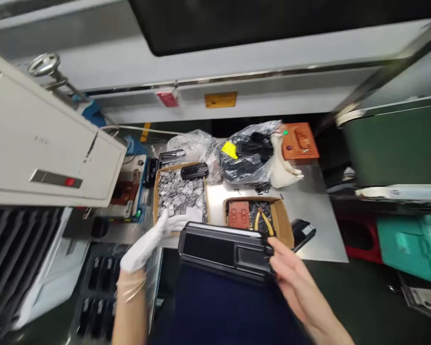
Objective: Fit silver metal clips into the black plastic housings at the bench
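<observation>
My right hand (290, 268) grips the right end of a long black plastic housing (215, 251), thumb on top and fingers along its edge. The housing is held tilted in front of my body, with two recessed panels facing up. My left hand (149, 242), in a white glove, is at the near edge of a cardboard box (155, 203) full of small silvery metal pieces (181, 191). Its fingers reach towards the housing's left end, thumb apart from them; whether they touch the housing is unclear. A black part (194, 171) lies on the pieces.
Another cardboard box (283, 223) holds yellow-handled pliers (264, 221) and a reddish-brown block (239, 214). Behind are a plastic bag (247, 158) of black parts and an orange block (300, 141). A white machine (50, 143) overhangs the left; a black tray (96, 282) sits below it.
</observation>
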Action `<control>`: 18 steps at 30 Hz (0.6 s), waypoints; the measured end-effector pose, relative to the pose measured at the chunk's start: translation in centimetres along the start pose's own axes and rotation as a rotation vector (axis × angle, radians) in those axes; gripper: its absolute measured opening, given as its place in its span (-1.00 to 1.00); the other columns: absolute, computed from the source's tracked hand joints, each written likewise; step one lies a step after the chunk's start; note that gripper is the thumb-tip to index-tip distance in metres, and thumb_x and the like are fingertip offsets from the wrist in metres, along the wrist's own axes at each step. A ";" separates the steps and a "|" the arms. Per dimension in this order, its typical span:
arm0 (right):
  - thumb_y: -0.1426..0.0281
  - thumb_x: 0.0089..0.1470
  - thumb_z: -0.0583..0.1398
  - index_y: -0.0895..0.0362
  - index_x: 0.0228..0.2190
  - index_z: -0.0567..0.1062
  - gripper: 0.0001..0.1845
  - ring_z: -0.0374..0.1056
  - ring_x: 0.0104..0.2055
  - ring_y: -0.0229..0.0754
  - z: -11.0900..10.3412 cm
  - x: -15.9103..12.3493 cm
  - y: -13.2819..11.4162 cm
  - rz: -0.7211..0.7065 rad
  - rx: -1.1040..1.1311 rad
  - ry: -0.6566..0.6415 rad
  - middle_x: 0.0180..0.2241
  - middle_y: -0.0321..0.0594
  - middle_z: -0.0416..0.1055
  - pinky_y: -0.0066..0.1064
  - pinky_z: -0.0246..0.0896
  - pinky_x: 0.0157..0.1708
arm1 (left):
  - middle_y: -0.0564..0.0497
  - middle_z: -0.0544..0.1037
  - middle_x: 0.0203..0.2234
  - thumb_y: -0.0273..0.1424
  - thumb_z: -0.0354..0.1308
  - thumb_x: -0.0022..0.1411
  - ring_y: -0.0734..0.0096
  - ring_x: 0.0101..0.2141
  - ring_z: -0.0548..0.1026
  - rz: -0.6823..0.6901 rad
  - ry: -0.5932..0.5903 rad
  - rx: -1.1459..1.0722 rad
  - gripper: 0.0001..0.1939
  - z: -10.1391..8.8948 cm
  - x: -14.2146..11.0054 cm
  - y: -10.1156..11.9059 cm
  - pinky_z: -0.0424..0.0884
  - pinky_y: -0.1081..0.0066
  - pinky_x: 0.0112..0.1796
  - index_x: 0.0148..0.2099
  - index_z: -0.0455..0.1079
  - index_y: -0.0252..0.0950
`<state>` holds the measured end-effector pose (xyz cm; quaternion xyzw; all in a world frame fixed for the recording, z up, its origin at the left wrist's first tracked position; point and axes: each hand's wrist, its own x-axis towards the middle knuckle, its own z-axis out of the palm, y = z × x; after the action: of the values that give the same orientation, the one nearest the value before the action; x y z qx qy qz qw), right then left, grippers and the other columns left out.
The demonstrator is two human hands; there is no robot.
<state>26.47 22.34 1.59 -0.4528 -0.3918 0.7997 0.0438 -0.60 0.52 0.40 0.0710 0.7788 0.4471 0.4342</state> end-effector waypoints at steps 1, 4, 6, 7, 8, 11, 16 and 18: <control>-0.15 -0.09 0.50 0.03 -0.10 0.63 -0.33 0.44 -0.20 -0.07 -0.1 0.8 0.2 -0.041 -0.044 -0.041 -0.26 -0.16 0.55 -0.35 0.39 -0.20 | -0.36 0.56 0.17 0.15 -0.33 0.49 -0.08 0.24 0.51 0.027 -0.013 0.059 -0.14 -0.1 0.1 0.7 0.17 -0.20 0.40 0.39 0.33 -0.41; -0.17 0.14 0.37 0.08 -0.20 0.59 -0.44 0.27 -0.29 -0.18 -0.4 2.1 1.1 -0.127 -0.177 -0.139 -0.37 -0.27 0.37 -0.43 0.24 -0.24 | -0.15 0.13 0.51 0.08 -0.17 0.50 -0.02 0.50 0.05 0.246 0.063 0.326 -0.24 1.2 -1.0 2.2 -0.08 -0.20 0.46 0.57 0.01 -0.16; -0.20 0.14 0.34 0.09 -0.26 0.54 -0.41 0.20 -0.30 -0.19 -0.3 2.4 1.7 -0.144 -0.217 -0.123 -0.38 -0.30 0.27 -0.43 0.20 -0.26 | -0.08 -0.06 0.56 -0.01 0.24 0.34 -0.19 0.52 -0.17 0.485 -0.028 0.543 -0.03 3.3 -2.0 2.9 -0.06 -0.39 0.41 0.60 -0.17 0.02; -0.22 0.13 0.34 0.09 -0.26 0.52 -0.39 0.18 -0.30 -0.18 -0.1 2.5 1.9 -0.145 -0.225 -0.120 -0.39 -0.31 0.23 -0.42 0.19 -0.28 | -0.20 -0.05 0.54 -0.07 0.41 0.22 -0.34 0.50 -0.14 0.652 -0.092 0.696 0.19 4.6 -2.2 3.2 0.02 -0.51 0.34 0.61 -0.30 0.00; -0.23 0.12 0.33 0.09 -0.25 0.51 -0.38 0.17 -0.31 -0.17 0.1 2.5 2.0 -0.143 -0.225 -0.128 -0.40 -0.32 0.20 -0.41 0.18 -0.28 | -0.37 0.01 0.51 -0.13 0.54 0.08 -0.50 0.47 -0.05 0.827 -0.140 0.843 0.42 5.9 -2.2 3.6 0.13 -0.61 0.26 0.61 -0.45 -0.09; -0.21 0.15 0.33 0.08 -0.23 0.48 -0.41 0.13 -0.33 -0.18 0.7 2.5 1.7 -0.134 -0.187 -0.159 -0.39 -0.33 0.18 -0.40 0.19 -0.28 | -0.72 0.27 0.31 -0.25 0.71 -0.26 -0.74 0.28 0.31 1.158 -0.174 1.151 0.83 8.8 -0.9 4.4 0.32 -0.70 0.05 0.53 -0.76 -0.43; -0.23 0.14 0.33 0.05 -0.19 0.53 -0.40 0.11 -0.36 -0.24 1.2 2.5 0.9 -0.120 -0.159 -0.149 -0.35 -0.33 0.22 -0.47 0.19 -0.31 | -0.55 0.57 0.08 -0.35 0.51 0.01 -0.45 0.09 0.57 1.178 -0.127 1.224 0.50 9.1 1.4 4.2 0.38 -0.61 0.08 0.53 -0.64 -0.61; -0.24 0.13 0.34 0.04 -0.18 0.54 -0.39 0.18 -0.33 -0.23 1.4 2.7 0.6 -0.102 -0.175 -0.157 -0.33 -0.32 0.27 -0.47 0.23 -0.26 | -0.51 0.58 0.07 -0.38 0.34 0.16 -0.35 0.12 0.56 1.159 -0.097 1.209 0.15 8.7 1.6 4.0 0.32 -0.55 0.17 0.52 -0.31 -0.65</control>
<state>23.98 22.21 -0.27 -0.3703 -0.4848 0.7923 0.0136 3.74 9.21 0.49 0.6999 0.7048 0.1014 0.0559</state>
